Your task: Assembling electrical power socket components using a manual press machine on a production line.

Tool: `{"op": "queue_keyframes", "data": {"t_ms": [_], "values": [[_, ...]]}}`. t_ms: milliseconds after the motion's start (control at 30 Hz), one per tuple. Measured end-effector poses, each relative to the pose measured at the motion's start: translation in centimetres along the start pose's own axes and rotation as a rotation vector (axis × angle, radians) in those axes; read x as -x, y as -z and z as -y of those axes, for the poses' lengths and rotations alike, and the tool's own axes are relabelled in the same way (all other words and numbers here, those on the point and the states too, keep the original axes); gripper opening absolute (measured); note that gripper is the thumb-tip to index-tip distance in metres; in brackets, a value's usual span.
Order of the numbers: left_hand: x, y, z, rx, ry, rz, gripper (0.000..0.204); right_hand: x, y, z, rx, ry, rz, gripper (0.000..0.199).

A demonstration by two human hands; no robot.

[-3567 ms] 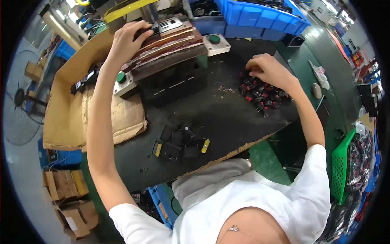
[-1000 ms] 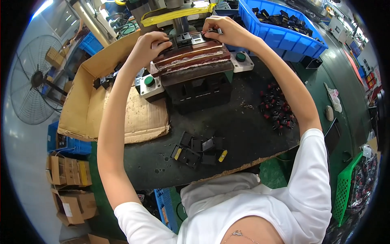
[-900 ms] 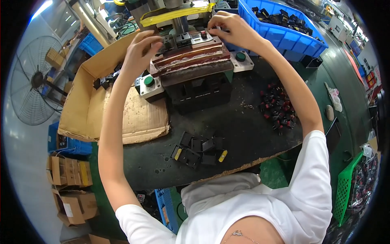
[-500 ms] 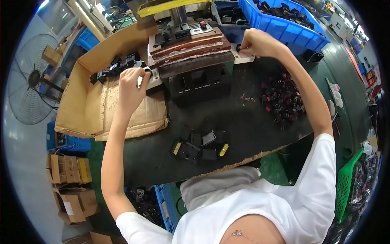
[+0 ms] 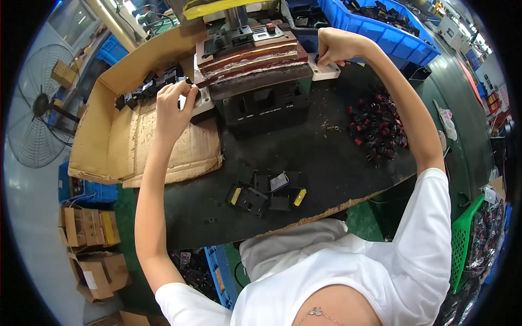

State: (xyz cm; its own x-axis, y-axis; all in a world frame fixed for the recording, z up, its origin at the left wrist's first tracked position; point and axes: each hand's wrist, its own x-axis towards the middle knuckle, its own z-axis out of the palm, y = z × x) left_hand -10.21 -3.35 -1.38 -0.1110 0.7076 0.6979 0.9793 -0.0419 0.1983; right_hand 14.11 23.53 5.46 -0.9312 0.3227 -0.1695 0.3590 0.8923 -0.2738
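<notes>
My left hand point(image 5: 175, 106) is closed, thumb and fingers curled, over the pale control box point(image 5: 205, 103) left of the press. On the other side my right hand point(image 5: 340, 46) rests with bent fingers and thumb down on a matching pale box point(image 5: 325, 71); a dark round button partly shows under it. Between them stands a press with a layered reddish-brown plate block point(image 5: 250, 62). Beneath the block sits a black plastic panel point(image 5: 265, 108) with cutouts and white markings. What lies under my left fingers is hidden.
Several black plastic parts point(image 5: 258, 196), some with yellow pieces, lie near the bench's front edge. A pile of small red-and-black parts point(image 5: 378, 127) lies right. An open cardboard box point(image 5: 111, 130) holds black pieces at left. Blue bins point(image 5: 391, 41) stand behind.
Both hands stay at the two boxes, appearing slightly higher and further left. A green round button showing beside my left hand is now covered. The whole view has shifted a little.
</notes>
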Motion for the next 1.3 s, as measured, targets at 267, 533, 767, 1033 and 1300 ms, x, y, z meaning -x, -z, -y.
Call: {"op": "queue_keyframes", "data": {"t_ms": [267, 533, 767, 1033, 1300], "values": [[0.0, -0.1, -0.1, 0.015, 0.002, -0.006, 0.019, 0.1, -0.1, -0.5, -0.071, -0.010, 0.014, 0.013], [0.1, 0.0, -0.5, 0.015, 0.040, -0.007, 0.020, 0.1, -0.2, -0.2, -0.074, -0.005, -0.009, 0.013], [-1.2, 1.2, 2.1, -0.015, 0.096, -0.111, 0.015, 0.1, -0.2, -0.3, -0.082, 0.012, -0.025, 0.013], [-8.3, -2.6, 0.8, 0.138, 0.033, -0.003, 0.042, 0.3, -0.2, 0.0, -0.014, 0.043, -0.045, 0.015], [-12.6, -3.4, 0.4, 0.236, 0.144, 0.438, 0.065, 2.3, -0.7, 1.8, 0.095, -0.095, -0.196, 0.017]]}}
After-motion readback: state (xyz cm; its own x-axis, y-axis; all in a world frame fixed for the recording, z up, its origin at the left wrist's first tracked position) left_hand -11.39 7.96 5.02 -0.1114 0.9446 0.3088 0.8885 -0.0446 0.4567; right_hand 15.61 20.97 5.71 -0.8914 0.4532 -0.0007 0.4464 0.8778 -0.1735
